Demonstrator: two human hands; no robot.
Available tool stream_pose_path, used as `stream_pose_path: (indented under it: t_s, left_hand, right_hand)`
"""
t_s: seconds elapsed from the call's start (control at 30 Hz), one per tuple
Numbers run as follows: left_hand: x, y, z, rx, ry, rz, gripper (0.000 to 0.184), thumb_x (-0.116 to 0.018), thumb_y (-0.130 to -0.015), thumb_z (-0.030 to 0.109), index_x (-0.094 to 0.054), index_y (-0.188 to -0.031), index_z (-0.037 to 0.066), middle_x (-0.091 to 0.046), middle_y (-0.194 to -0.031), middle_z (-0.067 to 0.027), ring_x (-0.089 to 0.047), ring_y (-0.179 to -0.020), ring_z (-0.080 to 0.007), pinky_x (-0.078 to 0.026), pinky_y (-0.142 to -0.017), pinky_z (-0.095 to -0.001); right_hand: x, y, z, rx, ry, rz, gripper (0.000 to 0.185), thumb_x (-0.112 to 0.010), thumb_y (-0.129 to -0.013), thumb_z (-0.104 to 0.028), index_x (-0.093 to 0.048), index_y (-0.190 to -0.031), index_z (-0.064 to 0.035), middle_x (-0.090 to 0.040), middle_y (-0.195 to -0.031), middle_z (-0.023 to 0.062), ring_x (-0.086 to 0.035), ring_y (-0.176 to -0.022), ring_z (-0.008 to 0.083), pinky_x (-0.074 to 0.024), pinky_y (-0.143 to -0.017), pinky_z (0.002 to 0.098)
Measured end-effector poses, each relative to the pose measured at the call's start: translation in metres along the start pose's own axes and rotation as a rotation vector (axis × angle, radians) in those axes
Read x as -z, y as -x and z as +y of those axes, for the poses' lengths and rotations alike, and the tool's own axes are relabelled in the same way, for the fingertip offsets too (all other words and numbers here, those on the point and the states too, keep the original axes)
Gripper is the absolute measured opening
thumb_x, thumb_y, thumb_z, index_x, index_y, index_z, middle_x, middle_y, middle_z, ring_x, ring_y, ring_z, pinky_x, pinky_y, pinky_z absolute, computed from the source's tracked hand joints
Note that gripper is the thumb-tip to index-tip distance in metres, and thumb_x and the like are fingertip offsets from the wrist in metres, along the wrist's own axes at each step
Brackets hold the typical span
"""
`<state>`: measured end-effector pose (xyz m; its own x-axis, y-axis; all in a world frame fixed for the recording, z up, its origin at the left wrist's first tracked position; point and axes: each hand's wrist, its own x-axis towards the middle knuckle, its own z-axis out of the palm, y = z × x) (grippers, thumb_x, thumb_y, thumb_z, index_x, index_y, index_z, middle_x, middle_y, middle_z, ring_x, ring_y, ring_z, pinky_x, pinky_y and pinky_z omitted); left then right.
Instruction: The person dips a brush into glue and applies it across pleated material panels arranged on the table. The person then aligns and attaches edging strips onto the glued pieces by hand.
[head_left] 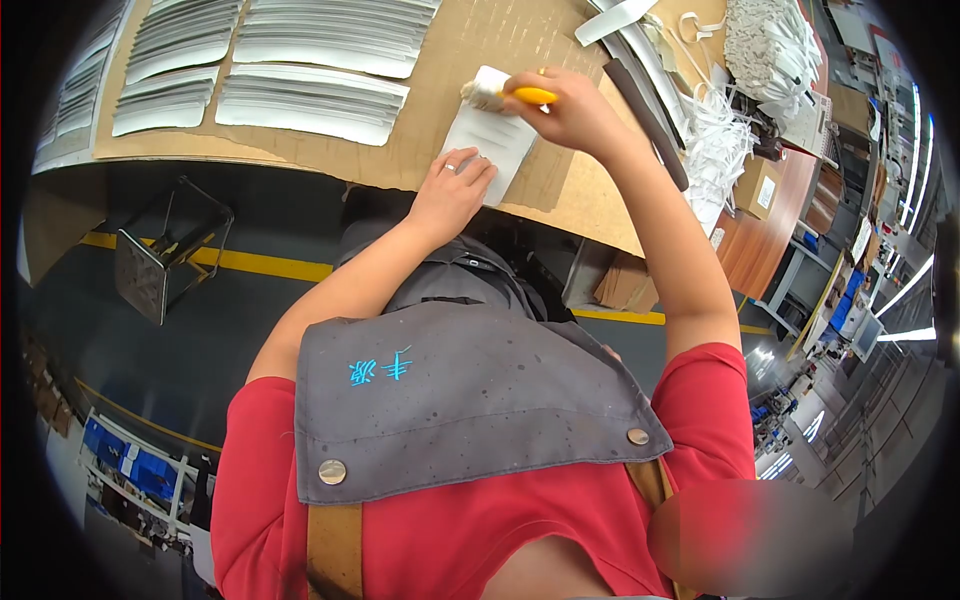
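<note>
A brush with a yellow handle point(535, 95) is in my right hand point(575, 112), its fingers closed around it. The pale bristles point(482, 97) touch the upper part of a white flat piece point(490, 135), which lies at a slant near the table's front edge. My left hand point(452, 198) rests on the lower left of that piece, fingers laid out flat over its surface. A ring shows on one finger of each hand. Part of the white piece is covered by my hands and the brush.
Fanned rows of white strips point(310, 100) lie on the brown-topped table point(430, 110) to the left. Dark and white strips point(650, 110) and a heap of white cords point(715, 150) are on the right, with a small cardboard box point(757, 188). A folding chair point(145, 270) stands on the floor.
</note>
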<state>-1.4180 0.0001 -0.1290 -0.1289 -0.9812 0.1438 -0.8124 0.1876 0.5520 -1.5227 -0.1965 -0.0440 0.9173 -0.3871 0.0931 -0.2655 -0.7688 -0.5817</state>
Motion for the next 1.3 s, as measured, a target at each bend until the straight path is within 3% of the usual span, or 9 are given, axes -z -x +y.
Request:
stream_pose_path:
  t_s: [0.17,0.33,0.47,0.63,0.73,0.9,1.0,1.13,1.3]
  left_hand:
    - [0.002,0.0,0.0,0.001,0.002,-0.007,0.034,-0.062,-0.076,0.01,-0.057,-0.109,0.007,-0.054,-0.111,-0.0027,-0.044,-0.115,-0.0244,-0.034,-0.096,-0.0387]
    - [0.0,0.0,0.002,0.009,-0.003,0.021,0.033,-0.062,-0.074,0.01,-0.058,-0.107,0.007,-0.054,-0.108,-0.0026,-0.045,-0.114,-0.0234,-0.033,-0.096,-0.0377]
    - [0.003,-0.003,0.003,0.006,-0.01,0.063,0.03,-0.061,-0.073,0.01,-0.058,-0.103,0.008,-0.055,-0.103,-0.0015,-0.047,-0.111,-0.021,-0.032,-0.098,-0.0354]
    - [0.003,-0.003,0.004,0.002,-0.011,0.068,0.03,-0.06,-0.074,0.009,-0.057,-0.103,0.007,-0.055,-0.103,-0.0019,-0.047,-0.111,-0.0212,-0.032,-0.097,-0.0355]
    - [0.004,-0.003,0.003,0.002,-0.007,0.04,0.032,-0.061,-0.074,0.009,-0.057,-0.105,0.007,-0.055,-0.106,-0.0029,-0.046,-0.112,-0.0227,-0.033,-0.097,-0.037]
    - [0.001,-0.001,0.001,-0.009,-0.014,-0.007,0.036,-0.062,-0.075,0.01,-0.056,-0.11,0.008,-0.054,-0.111,-0.0042,-0.045,-0.114,-0.0249,-0.035,-0.095,-0.0393]
    - [0.001,-0.002,0.002,0.003,-0.013,-0.009,0.036,-0.062,-0.074,0.01,-0.056,-0.11,0.009,-0.054,-0.112,-0.0039,-0.044,-0.115,-0.0248,-0.035,-0.095,-0.0393]
    - [0.002,-0.001,0.003,-0.009,-0.039,-0.043,0.037,-0.062,-0.073,0.009,-0.057,-0.109,0.012,-0.053,-0.113,-0.0033,-0.043,-0.116,-0.0251,-0.035,-0.095,-0.0395]
    - [0.002,0.0,0.002,-0.019,-0.054,-0.035,0.037,-0.062,-0.073,0.009,-0.057,-0.109,0.014,-0.053,-0.113,-0.0031,-0.043,-0.116,-0.0252,-0.035,-0.096,-0.0397]
  right_hand:
    - [0.015,-0.022,0.014,-0.107,0.181,0.0,0.012,-0.064,-0.081,-0.019,-0.062,-0.088,-0.0108,-0.055,-0.063,0.0083,-0.054,-0.058,0.0231,-0.0425,-0.054,0.0318]
    - [0.01,-0.011,-0.003,-0.136,0.007,0.091,0.011,-0.064,-0.081,-0.019,-0.061,-0.086,-0.0101,-0.057,-0.066,0.008,-0.055,-0.06,0.0242,-0.0435,-0.055,0.0322]
    - [0.011,-0.006,0.013,-0.248,0.136,0.038,0.015,-0.063,-0.08,-0.024,-0.061,-0.085,-0.0101,-0.057,-0.064,0.011,-0.057,-0.064,0.0302,-0.0454,-0.059,0.04]
    - [0.038,0.021,-0.003,-0.44,0.01,0.246,0.012,-0.064,-0.082,-0.018,-0.061,-0.087,-0.0076,-0.058,-0.066,0.0086,-0.055,-0.059,0.0213,-0.0444,-0.057,0.0282]
    - [0.002,0.037,-0.002,-0.328,-0.136,0.245,0.013,-0.066,-0.079,-0.022,-0.063,-0.084,-0.0103,-0.056,-0.061,0.0077,-0.057,-0.058,0.0217,-0.0459,-0.056,0.0322]
    - [0.022,0.052,0.015,-0.422,0.134,0.292,0.01,-0.066,-0.079,-0.02,-0.065,-0.082,-0.01,-0.056,-0.059,0.0067,-0.055,-0.051,0.0199,-0.0447,-0.05,0.0295]
    - [0.022,0.048,-0.001,-0.446,-0.106,0.462,0.009,-0.067,-0.079,-0.019,-0.065,-0.081,-0.0104,-0.056,-0.058,0.0063,-0.055,-0.052,0.0197,-0.0444,-0.05,0.0296]
    - [-0.004,0.051,-0.009,-0.261,-0.053,0.239,0.012,-0.067,-0.078,-0.019,-0.064,-0.084,-0.0085,-0.057,-0.06,0.0086,-0.057,-0.055,0.0221,-0.0448,-0.051,0.0309]
    - [0.016,0.058,0.004,-0.392,-0.039,0.383,0.012,-0.066,-0.079,-0.017,-0.063,-0.085,-0.0073,-0.059,-0.063,0.0075,-0.056,-0.054,0.0191,-0.0445,-0.051,0.0287]
